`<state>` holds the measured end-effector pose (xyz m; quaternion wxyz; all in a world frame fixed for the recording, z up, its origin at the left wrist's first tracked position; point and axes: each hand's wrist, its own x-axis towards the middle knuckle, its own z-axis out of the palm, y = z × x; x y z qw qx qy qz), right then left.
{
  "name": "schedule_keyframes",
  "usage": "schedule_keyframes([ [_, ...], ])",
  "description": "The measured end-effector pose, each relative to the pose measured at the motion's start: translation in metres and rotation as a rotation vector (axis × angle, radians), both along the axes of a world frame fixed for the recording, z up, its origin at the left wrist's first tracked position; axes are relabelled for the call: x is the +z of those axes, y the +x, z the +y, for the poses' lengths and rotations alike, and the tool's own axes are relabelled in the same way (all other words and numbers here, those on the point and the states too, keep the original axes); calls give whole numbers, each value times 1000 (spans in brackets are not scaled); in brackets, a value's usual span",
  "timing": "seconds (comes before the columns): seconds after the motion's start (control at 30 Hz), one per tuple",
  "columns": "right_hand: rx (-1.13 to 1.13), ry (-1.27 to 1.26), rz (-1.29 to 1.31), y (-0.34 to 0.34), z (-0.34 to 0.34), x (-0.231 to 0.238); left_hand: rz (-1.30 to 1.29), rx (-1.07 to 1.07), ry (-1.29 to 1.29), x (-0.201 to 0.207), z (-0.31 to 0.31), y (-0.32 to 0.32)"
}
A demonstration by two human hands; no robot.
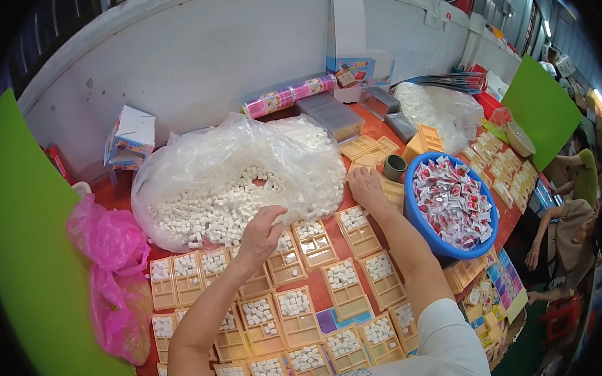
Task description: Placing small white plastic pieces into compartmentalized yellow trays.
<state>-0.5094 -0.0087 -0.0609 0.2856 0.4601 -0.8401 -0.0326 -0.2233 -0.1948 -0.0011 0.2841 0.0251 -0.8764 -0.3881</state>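
My left hand (259,236) is over the rows of trays, beside the near edge of a large clear plastic bag (197,152). Its fingers are curled together, and what they hold, if anything, is too small to make out. Small white cubes (210,210) spill in a heap from the bag. Further right, my right hand (367,186) has its bent fingers at the edge of a tan compartment tray (392,191), partly hidden under the hand and wrist. Between and below my arms lie several tan trays (353,301), many with white cubes in their far compartment.
To the right stands a blue tub (490,229) of small wrapped packets, with a dark green cup (394,166) behind it. Grey bins (331,115) and a pink roll (289,97) lie along the wall. A pink bag (109,232) hangs at left. Other people (569,232) sit at far right.
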Motion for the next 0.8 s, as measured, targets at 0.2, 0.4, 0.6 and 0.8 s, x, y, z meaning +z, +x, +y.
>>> schedule_keyframes([
  [0.2, 24, -17, -55, 9, -4, 17, -44, 18, 67, 3, -5, 5],
  [0.4, -151, -117, -325, 4, 3, 10, -69, -27, 123, -1, 6, 5],
  [0.6, -106, -145, -312, 26, 4, 21, 3, -19, 74, -6, -1, 19],
  [0.8, -432, -196, -339, 51, 36, 13, -39, -33, 152, 0, 7, 27],
])
